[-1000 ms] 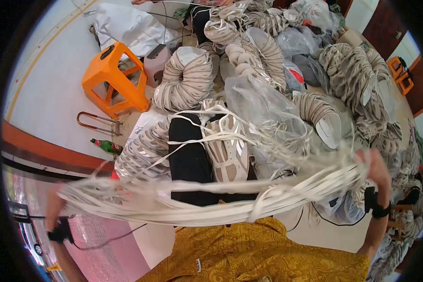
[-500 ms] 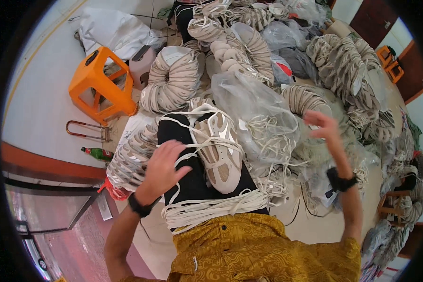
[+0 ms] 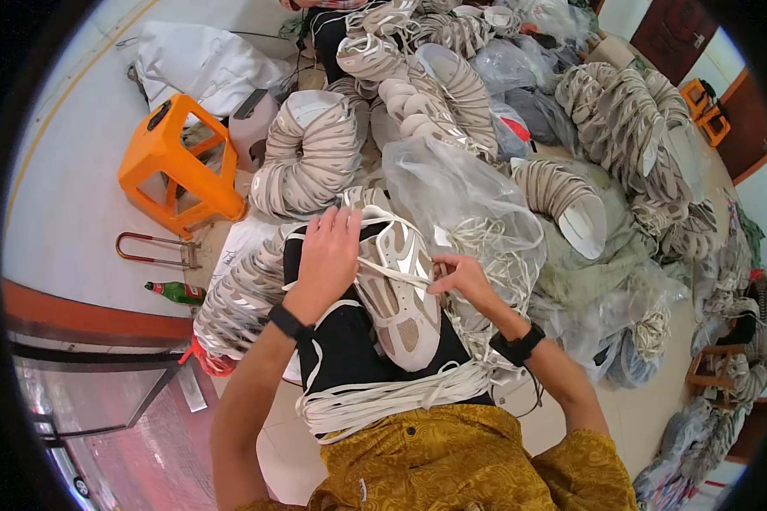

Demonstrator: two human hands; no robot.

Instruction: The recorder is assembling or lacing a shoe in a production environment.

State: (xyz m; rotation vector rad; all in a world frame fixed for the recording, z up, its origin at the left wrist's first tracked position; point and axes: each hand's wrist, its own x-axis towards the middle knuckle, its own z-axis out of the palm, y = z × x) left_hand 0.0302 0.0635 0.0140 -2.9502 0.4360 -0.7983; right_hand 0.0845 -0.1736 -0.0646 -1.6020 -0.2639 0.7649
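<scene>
A beige and white sneaker upper [image 3: 405, 328] lies along my black-trousered lap, toe toward me. A flat cream shoelace [image 3: 394, 272] crosses its front between my hands. My left hand [image 3: 331, 255] is closed at the upper's left edge, back of the hand up and fingers close together. Its thumb and whatever lies under the palm are hidden. On the right edge, my right hand [image 3: 462, 279] pinches the shoelace between thumb and forefinger. A bundle of cream laces [image 3: 392, 396] stretches across my lap below the toe.
Curled stacks of similar uppers [image 3: 307, 162] crowd the floor ahead. A clear plastic bag [image 3: 452, 187] with loose laces sits just beyond my right hand. To the left stand an orange stool [image 3: 179, 162] and a green bottle [image 3: 177, 292], which lies on its side.
Both hands came in to the upper: the left moved up and right, the right swung in from far right and now pinches the shoelace. The upper shifted slightly toward me.
</scene>
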